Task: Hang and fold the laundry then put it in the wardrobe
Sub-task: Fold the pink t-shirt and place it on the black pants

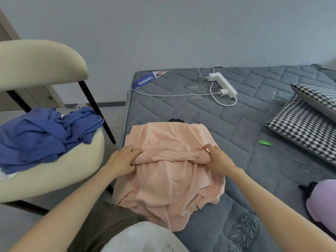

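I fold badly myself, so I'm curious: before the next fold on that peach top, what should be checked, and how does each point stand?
1. Left hand gripping the fold's edge: ok.
2. Right hand pinching the other end: ok.
3. Peach garment lying flat: not ok, the lower part is rumpled and hangs over the mattress edge.
4. Space beyond the garment: ok; the power strip and its cable lie farther back.
5. Dark item behind the garment touching it: cannot tell.
6. Blue clothes still waiting on the chair: not ok.
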Action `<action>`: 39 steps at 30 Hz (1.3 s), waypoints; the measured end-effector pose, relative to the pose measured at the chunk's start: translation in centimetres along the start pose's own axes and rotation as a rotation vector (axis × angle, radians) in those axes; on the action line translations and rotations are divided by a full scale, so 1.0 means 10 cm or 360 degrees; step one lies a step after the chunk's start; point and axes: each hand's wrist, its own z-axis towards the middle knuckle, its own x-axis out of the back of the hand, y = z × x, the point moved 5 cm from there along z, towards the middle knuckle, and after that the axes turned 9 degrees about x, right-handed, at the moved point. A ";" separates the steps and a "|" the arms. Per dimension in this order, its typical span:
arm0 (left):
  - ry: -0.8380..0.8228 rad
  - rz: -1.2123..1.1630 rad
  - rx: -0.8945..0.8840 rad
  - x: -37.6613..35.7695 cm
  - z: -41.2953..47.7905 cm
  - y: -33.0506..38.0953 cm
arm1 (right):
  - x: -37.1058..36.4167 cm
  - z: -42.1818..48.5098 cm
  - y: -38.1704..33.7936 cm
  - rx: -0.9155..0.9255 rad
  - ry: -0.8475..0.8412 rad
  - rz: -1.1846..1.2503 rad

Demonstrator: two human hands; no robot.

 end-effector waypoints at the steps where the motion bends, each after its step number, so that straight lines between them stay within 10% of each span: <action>1: 0.0012 -0.0063 -0.0008 0.00 0.00 0.03 | -0.01 0.00 -0.04 0.0039 -0.0026 0.0032; 6: -0.0071 -0.0912 -0.0008 0.04 0.00 0.21 | 0.03 0.01 -0.24 0.0134 0.0038 0.0221; 14: -0.0328 -0.0906 -0.0143 0.08 -0.10 0.26 | -0.11 -0.09 -0.27 0.0124 -0.0654 0.0113; 31: 0.0150 -0.2271 0.1042 -0.11 0.58 -0.48 | 0.13 1.02 -1.28 0.0513 0.0349 -0.0012; 39: -0.0066 -0.2316 0.1173 -0.15 1.13 -0.46 | -0.26 1.74 -1.52 0.0531 0.0060 0.0042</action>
